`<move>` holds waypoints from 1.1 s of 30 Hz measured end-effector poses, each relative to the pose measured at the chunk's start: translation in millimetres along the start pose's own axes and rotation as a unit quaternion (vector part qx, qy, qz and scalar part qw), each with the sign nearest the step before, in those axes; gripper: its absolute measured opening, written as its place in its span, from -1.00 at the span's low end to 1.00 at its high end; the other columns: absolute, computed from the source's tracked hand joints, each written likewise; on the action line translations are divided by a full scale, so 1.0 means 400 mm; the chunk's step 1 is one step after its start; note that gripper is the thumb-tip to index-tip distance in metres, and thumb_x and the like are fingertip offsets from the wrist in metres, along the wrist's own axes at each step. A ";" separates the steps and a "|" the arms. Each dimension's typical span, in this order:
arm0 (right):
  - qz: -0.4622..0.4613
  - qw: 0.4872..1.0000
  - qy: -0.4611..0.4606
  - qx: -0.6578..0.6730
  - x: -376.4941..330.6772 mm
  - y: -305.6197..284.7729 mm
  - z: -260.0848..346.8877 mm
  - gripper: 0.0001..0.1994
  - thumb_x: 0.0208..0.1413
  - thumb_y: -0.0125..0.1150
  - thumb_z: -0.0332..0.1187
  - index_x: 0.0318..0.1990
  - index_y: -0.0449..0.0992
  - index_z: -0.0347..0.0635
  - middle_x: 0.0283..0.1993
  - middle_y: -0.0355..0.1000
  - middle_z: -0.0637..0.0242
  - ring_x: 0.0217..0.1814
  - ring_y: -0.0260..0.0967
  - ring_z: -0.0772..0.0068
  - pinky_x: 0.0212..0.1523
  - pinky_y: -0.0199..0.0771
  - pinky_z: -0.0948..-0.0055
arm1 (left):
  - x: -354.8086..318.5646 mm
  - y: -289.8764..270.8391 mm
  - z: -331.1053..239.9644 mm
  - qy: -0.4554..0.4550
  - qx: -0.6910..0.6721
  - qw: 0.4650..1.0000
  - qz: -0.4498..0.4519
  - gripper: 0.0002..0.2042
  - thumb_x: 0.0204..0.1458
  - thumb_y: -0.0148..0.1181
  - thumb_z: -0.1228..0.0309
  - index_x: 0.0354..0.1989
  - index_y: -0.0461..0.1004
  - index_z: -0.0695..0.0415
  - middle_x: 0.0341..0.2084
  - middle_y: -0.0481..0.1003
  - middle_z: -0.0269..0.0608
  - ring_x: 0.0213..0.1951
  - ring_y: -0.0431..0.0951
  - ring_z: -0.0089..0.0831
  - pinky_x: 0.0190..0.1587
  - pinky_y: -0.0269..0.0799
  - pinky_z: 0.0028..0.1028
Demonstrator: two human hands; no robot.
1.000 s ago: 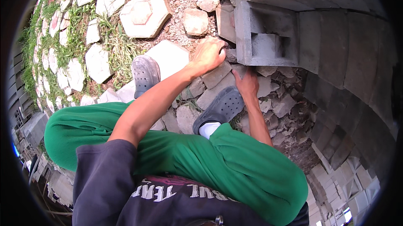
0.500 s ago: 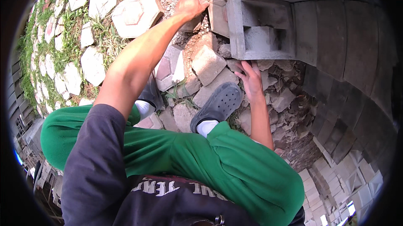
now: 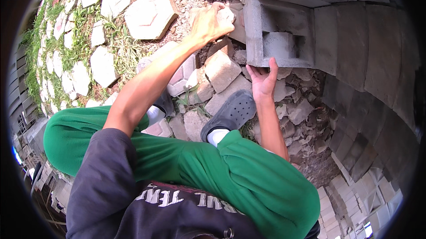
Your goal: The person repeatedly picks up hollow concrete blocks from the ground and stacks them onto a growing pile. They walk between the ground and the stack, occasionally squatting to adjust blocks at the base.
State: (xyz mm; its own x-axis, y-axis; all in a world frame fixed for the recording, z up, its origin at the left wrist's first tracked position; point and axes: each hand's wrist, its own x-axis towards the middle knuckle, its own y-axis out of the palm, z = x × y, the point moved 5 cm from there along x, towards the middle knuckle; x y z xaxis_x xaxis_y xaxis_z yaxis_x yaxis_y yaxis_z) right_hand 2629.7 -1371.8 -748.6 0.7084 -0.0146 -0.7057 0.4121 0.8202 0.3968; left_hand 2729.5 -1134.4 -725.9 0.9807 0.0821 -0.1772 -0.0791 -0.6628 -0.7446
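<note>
My left hand (image 3: 212,22) is stretched forward and closed on a pale broken stone chunk (image 3: 226,14) lying just left of a grey hollow concrete block (image 3: 277,26). My right hand (image 3: 262,79) is palm up with fingers spread, its fingertips under the lower front edge of that block. I squat over rubble in green trousers, with grey perforated clogs (image 3: 230,114) on my feet.
Broken concrete pieces (image 3: 222,70) lie around my feet. Hexagonal paving stones (image 3: 148,13) sit in grass and gravel to the left. A curved row of grey concrete blocks (image 3: 368,48) rises on the right, with more rubble (image 3: 301,110) below it.
My left hand has reached forward from the rubble near my shoe to the stone chunk beside the block. My right hand has risen to the block's lower edge.
</note>
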 end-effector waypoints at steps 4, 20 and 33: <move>-0.003 1.000 0.004 0.003 -0.002 0.001 0.005 -0.14 -0.06 0.26 0.07 0.29 -0.01 -0.18 0.22 0.07 -0.09 0.23 0.12 -0.03 0.25 0.21 0.05 | -0.086 0.040 -0.032 -0.020 -0.059 0.997 0.047 -0.35 -0.37 0.30 0.13 -0.03 0.39 0.22 -0.30 0.52 0.14 -0.23 0.55 -0.04 -0.10 0.43 -0.22; 0.069 0.995 0.030 -0.066 -0.003 -0.034 0.013 -0.18 0.06 0.15 0.15 0.26 0.06 -0.34 0.22 0.14 -0.03 0.24 0.17 0.01 0.27 0.15 0.05 | -0.142 0.129 -0.019 0.124 -0.020 0.981 0.148 -0.35 -0.32 0.40 0.21 0.01 0.34 0.21 -0.11 0.36 0.08 0.03 0.34 -0.03 0.10 0.28 -0.23; -0.065 0.909 -0.039 -0.409 0.011 -0.241 0.044 -0.52 0.19 -0.05 -0.10 0.02 0.38 -0.42 -0.15 0.49 -0.06 -0.14 0.47 0.08 -0.14 0.48 0.28 | -0.122 0.120 -0.106 -0.057 -0.252 0.965 0.037 -0.60 0.16 0.01 0.25 0.10 0.36 0.24 -0.03 0.44 0.06 0.02 0.43 -0.25 0.11 0.28 -0.36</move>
State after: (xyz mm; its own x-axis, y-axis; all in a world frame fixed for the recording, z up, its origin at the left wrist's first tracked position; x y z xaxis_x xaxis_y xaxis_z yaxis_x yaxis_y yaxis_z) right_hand 2603.4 -1460.9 -779.6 0.7355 -0.1571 -0.6590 -0.0452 0.9592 -0.2791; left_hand 2685.4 -1201.8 -725.7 0.9471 0.0828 -0.3100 -0.0233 -0.9458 -0.3238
